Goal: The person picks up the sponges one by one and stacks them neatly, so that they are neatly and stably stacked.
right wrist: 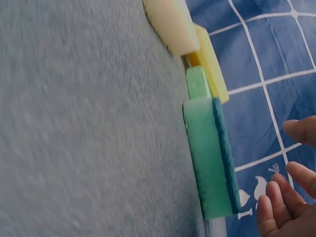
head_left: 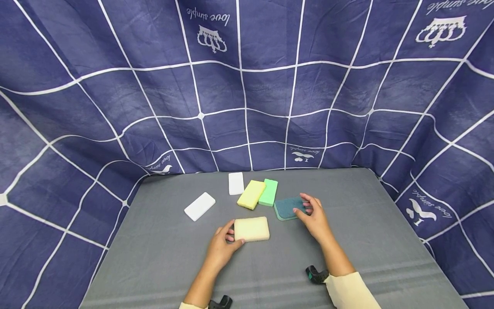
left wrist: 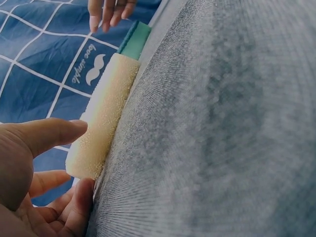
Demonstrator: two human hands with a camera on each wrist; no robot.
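Observation:
A cream sponge [head_left: 251, 229] lies flat on the grey table, nearest its front edge. My left hand [head_left: 223, 246] is at its left end, thumb by the near side and fingers by the end, loosely spread; in the left wrist view the thumb [left wrist: 59, 133] overlaps the sponge [left wrist: 106, 111] without a visible squeeze. To the right lies a green sponge with a dark teal scouring layer on top [head_left: 289, 208]. My right hand [head_left: 315, 216] hovers over its right end with thumb and fingers apart. In the right wrist view a gap separates that hand [right wrist: 291, 197] from the sponge [right wrist: 207, 158].
Behind the cream sponge, a yellow sponge [head_left: 251, 194] leans against or overlaps a bright green block [head_left: 269, 192]. Two white blocks lie farther left, one at the back [head_left: 236, 183] and one angled [head_left: 200, 206]. A blue checked cloth [head_left: 270, 86] hangs around the table [head_left: 162, 257].

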